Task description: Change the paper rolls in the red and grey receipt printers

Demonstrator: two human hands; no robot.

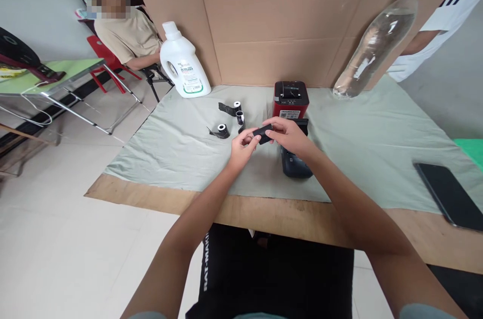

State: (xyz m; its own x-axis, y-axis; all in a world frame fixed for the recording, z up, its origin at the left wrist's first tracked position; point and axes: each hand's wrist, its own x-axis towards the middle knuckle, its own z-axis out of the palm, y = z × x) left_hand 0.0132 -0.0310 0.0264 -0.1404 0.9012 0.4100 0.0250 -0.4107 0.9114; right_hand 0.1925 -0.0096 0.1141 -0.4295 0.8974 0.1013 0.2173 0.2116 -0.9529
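Between my hands, above the cloth, I hold a small black roll (263, 133). My left hand (242, 147) pinches its left end. The thumb and fingers of my right hand (292, 136) close on its right end. Partly hidden beneath my right hand and forearm is a dark blue-black device (294, 165), which looks like a small printer with its lid raised. Behind it stands a red and black boxy printer (290, 100). Left of my hands, several black rolls (223, 131) with pale cores lie on the cloth, some with loose ends trailing.
A white detergent jug (186, 65) and a tilted clear bottle (377, 42) stand along the cardboard screen (264, 22). A black phone (449, 193) lies at right on the cloth-covered table (169, 158). One person sits beyond at left; another person's arm shows at right.
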